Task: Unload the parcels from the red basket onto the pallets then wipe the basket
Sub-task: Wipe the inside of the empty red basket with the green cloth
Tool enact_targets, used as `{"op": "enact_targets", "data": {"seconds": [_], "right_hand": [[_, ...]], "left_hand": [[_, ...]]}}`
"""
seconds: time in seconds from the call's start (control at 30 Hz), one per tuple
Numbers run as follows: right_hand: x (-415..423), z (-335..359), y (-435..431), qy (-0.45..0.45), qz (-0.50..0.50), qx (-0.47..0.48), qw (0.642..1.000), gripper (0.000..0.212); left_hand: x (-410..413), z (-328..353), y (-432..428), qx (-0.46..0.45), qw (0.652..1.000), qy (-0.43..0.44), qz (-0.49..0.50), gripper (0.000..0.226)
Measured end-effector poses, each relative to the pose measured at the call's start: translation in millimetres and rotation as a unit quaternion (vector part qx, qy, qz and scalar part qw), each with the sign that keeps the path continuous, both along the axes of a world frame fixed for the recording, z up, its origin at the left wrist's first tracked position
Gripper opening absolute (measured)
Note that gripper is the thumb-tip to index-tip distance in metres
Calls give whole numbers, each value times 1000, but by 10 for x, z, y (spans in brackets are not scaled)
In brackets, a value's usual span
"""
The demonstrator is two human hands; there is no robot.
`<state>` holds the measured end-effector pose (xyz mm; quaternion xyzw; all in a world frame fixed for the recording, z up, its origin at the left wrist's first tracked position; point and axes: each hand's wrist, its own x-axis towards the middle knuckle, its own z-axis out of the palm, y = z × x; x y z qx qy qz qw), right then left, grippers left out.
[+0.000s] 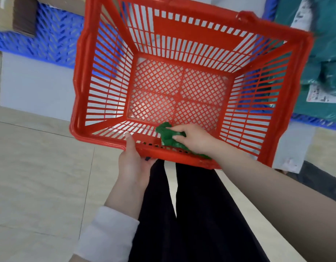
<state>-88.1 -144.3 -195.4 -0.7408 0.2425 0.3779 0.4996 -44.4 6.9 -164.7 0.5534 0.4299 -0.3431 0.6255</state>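
Note:
The red basket (82, 87) is held up in front of me, its lattice floor bare of parcels. My left hand (132, 161) grips the near rim from outside, thumb over the edge. My right hand (193, 140) reaches over the same rim and holds a crumpled green cloth (168, 135) against the inside of the near wall. Teal parcels (324, 72) lie on a blue pallet (315, 122) at the right.
A second blue pallet (48, 38) sits at the upper left with cardboard boxes (21, 14) on it, above a grey block (34, 91). Beige floor tiles stretch to the left. My dark trouser legs (191, 214) are directly below the basket.

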Motion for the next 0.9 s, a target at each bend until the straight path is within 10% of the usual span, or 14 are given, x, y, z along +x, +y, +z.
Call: {"op": "enact_targets", "data": {"seconds": [0.13, 0.3, 0.9], "right_hand": [[-508, -29, -522, 62, -37, -187, 980, 43], [-627, -409, -722, 188, 217, -321, 903, 49], [-264, -1053, -638, 280, 374, -170, 868, 60]], "left_hand": [[-439, 17, -380, -16, 999, 7, 33, 31], [-726, -108, -800, 3, 993, 51, 106, 36], [-775, -255, -836, 54, 983, 90, 153, 21]]}}
